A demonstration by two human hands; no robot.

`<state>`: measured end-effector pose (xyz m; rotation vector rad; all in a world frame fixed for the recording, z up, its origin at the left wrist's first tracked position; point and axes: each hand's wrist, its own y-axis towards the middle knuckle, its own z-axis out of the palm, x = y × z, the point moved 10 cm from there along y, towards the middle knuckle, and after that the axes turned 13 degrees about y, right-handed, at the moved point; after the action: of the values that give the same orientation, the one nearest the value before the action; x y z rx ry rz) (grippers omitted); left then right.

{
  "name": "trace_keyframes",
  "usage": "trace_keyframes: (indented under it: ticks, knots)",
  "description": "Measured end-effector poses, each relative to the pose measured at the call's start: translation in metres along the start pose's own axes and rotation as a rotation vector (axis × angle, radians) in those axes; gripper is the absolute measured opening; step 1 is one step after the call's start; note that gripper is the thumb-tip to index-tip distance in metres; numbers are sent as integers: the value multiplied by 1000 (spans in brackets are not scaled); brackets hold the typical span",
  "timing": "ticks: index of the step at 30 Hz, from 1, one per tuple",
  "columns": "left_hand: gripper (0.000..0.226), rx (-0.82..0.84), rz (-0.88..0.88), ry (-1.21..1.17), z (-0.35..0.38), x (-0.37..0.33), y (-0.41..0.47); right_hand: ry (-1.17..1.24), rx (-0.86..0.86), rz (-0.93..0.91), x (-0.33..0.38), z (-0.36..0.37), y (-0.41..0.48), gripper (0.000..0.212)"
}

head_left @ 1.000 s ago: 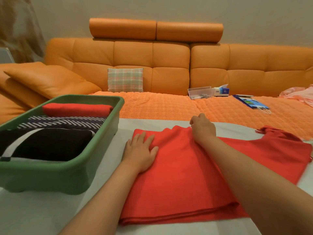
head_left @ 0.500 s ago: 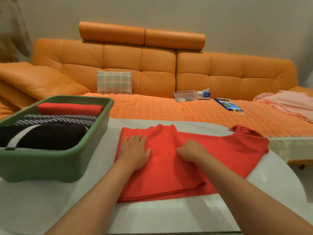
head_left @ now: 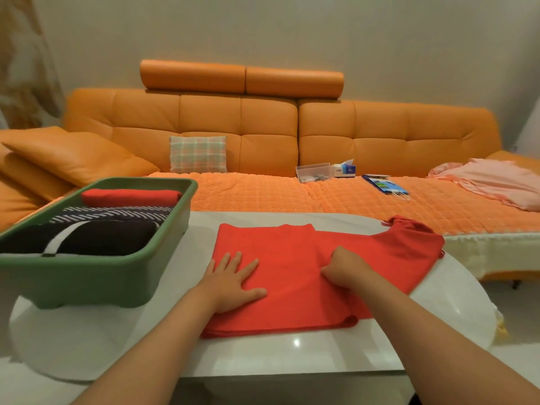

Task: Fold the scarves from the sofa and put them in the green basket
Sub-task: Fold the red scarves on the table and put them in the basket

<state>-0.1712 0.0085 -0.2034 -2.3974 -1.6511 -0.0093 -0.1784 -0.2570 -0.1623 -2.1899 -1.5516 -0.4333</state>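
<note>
Glossy white worktop (head_left: 292, 355) fills the near part of the view, with an orange sofa (head_left: 263, 127) along the far wall behind it. On the worktop lies the red scarf (head_left: 292, 276), partly folded: its left portion is doubled over in layers, and a single layer trails off to the right edge. The left hand (head_left: 230, 279) lies flat on the scarf's left portion, fingers spread and relaxed, pressing it down. The right hand (head_left: 344, 268) is curled, gripping the cloth at the edge of the upper layer. At the left of the worktop stands the green basket (head_left: 87, 282), holding a folded red scarf (head_left: 131, 197) at the far end, a striped scarf (head_left: 117, 213) in the middle and a black scarf (head_left: 102, 238) nearest. On the sofa seat are a plaid cushion (head_left: 198, 154), a clear box (head_left: 314, 172), a tissue box (head_left: 346, 169), a blue packet (head_left: 385, 185) and, far right, a pink cloth (head_left: 496, 185).
</note>
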Motion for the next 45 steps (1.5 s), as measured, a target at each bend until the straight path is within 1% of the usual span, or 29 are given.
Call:
trace_keyframes:
  ticks: [2, 3, 4, 6, 8, 10, 12, 14, 15, 17, 19, 21, 22, 24, 27, 28, 30, 31, 33, 34, 35, 36, 37, 38, 39, 40, 42, 43, 45]
  knots:
    - [103, -18, 16, 11, -1, -1, 0, -80, -30, -50, 6, -5, 1, 51]
    - [110, -23, 18, 12, -1, -1, -1, -121, -40, -116, 13, -4, 1, 59]
    - [110, -22, 6, 9, 1, 0, -1, -159, -37, -201, 21, 0, 0, 65]
    - [93, -21, -52, -14, 4, 8, 0, -209, 38, -320, 30, 15, 0, 67]
    - [78, -21, -102, 2, 2, 19, 2, -202, 161, -312, 25, 33, 4, 65]
    - [72, -12, -165, 115, -5, 31, 6, -105, 223, -335, 26, 40, 6, 66]
    - [71, -20, -259, 248, -16, 39, 10, 78, 201, -389, 36, 30, 4, 65]
    - [68, -94, -306, 241, -30, 32, 14, 172, 152, -416, 40, 18, 4, 61]
    - [65, -157, -282, 181, -38, 22, 18, 173, 131, -419, 38, 14, 4, 59]
    - [61, -265, -130, 29, -51, -13, 27, 136, 104, -398, 27, 9, 8, 52]
    - [59, -246, 45, -113, -50, -54, 34, 94, 75, -345, 9, 2, 13, 43]
    - [61, -141, 128, -137, -38, -79, 41, 76, 48, -320, -6, -8, 15, 40]
    - [62, -91, 128, -98, -31, -83, 44, 84, 50, -314, -12, -11, 15, 40]
    - [60, -55, 88, -70, -33, -75, 48, 126, 75, -314, -23, -15, 14, 40]
    - [43, -44, 7, -53, -47, -59, 50, 235, 85, -345, -33, -21, 11, 39]
    - [41, -36, -18, -21, -49, -55, 51, 271, 70, -362, -34, -25, 11, 42]
    - [44, -12, -82, 31, -52, -52, 49, 267, 29, -392, -39, -34, 10, 45]
    - [44, -30, -114, 73, -55, -52, 50, 225, 7, -408, -42, -37, 10, 44]
    - [41, -161, -147, 187, -72, -63, 53, 78, -39, -413, -53, -43, 12, 37]
    - [38, -258, -119, 192, -83, -75, 54, -5, -60, -393, -61, -45, 15, 32]
    - [36, -343, -44, 140, -91, -93, 56, -72, -80, -369, -69, -47, 18, 28]
    - [34, -382, 65, 46, -95, -115, 56, -112, -103, -363, -75, -49, 21, 25]
    - [35, -370, 184, -54, -96, -137, 55, -134, -128, -375, -77, -51, 23, 24]
    - [38, -332, 278, -105, -94, -160, 52, -144, -151, -404, -76, -52, 25, 24]
    - [41, -297, 335, -104, -92, -177, 50, -143, -162, -436, -74, -53, 26, 24]
    - [42, -287, 368, -87, -90, -191, 50, -133, -168, -468, -70, -53, 27, 24]
    - [30, -326, 392, -94, -91, -203, 54, -125, -154, -501, -66, -52, 28, 22]
    - [24, -343, 389, -112, -91, -203, 57, -127, -148, -508, -66, -52, 29, 21]
    - [21, -359, 360, -189, -94, -197, 63, -90, -148, -519, -65, -54, 27, 18]
